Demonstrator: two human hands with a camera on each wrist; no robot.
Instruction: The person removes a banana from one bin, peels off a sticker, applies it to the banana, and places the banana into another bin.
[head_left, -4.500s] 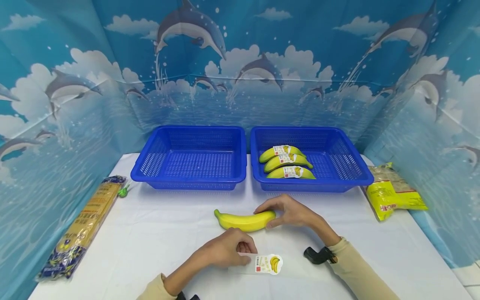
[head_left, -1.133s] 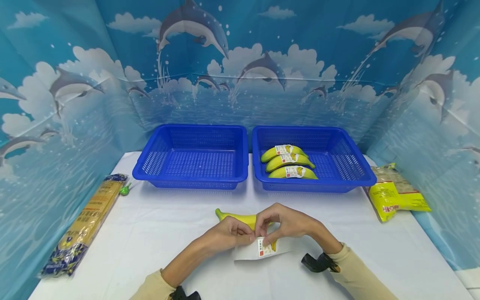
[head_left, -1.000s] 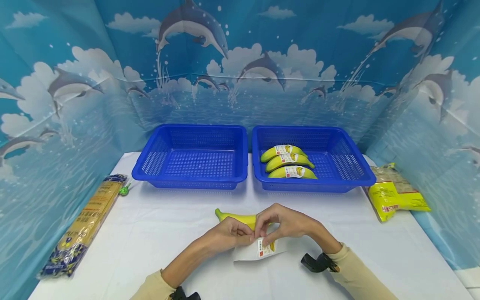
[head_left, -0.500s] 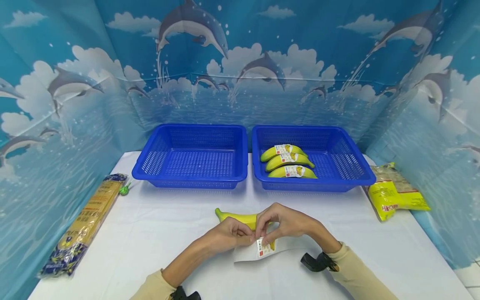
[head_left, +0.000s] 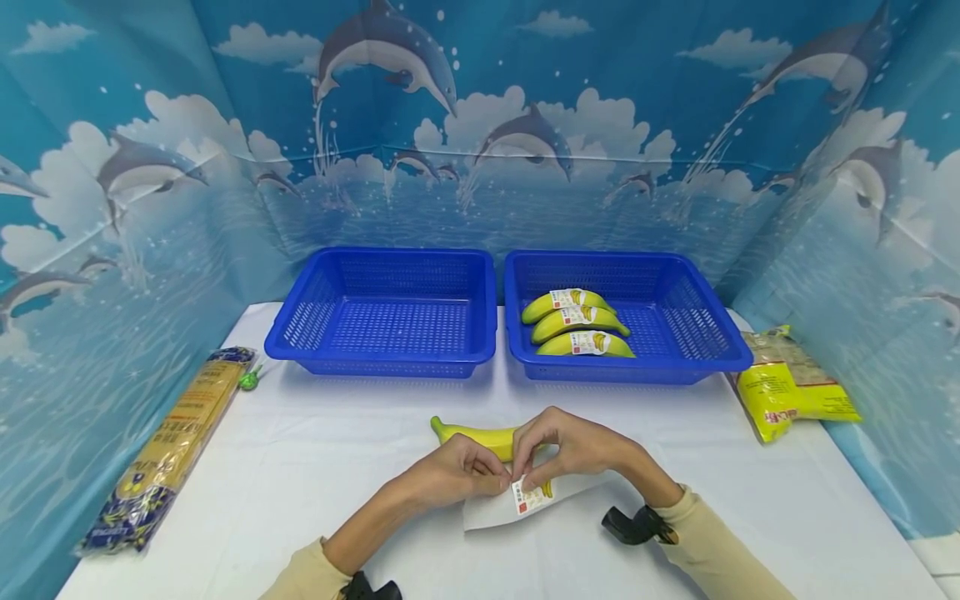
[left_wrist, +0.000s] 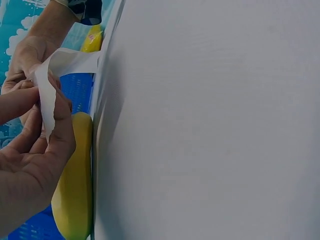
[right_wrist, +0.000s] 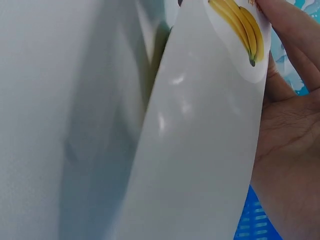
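Observation:
A strip of glossy white backing paper (head_left: 489,513) carries a printed banana sticker (head_left: 531,497), held up in front of me by both hands. My left hand (head_left: 448,477) pinches the strip close to the sticker's left edge. With thumb and fingers my right hand (head_left: 572,446) pinches it at the sticker, its fingertips right beside the left ones. The strip bends at the fingers in the left wrist view, and the sticker's banana picture (right_wrist: 240,27) shows near the right fingers in the right wrist view. A yellow banana (head_left: 476,438) lies just behind, its right end hidden by my hand.
Two blue baskets stand at the back: the left basket (head_left: 397,368) and the right basket (head_left: 637,375), which holds three stickered bananas (head_left: 585,343). A spaghetti pack (head_left: 172,442) and a small green object (head_left: 249,380) lie left. A yellow bag (head_left: 795,396) lies right.
My right hand has left the banana's end and come to the strip; my left hand has lifted the strip from the table. Over the last second, only the strip's loose ends shift slightly.

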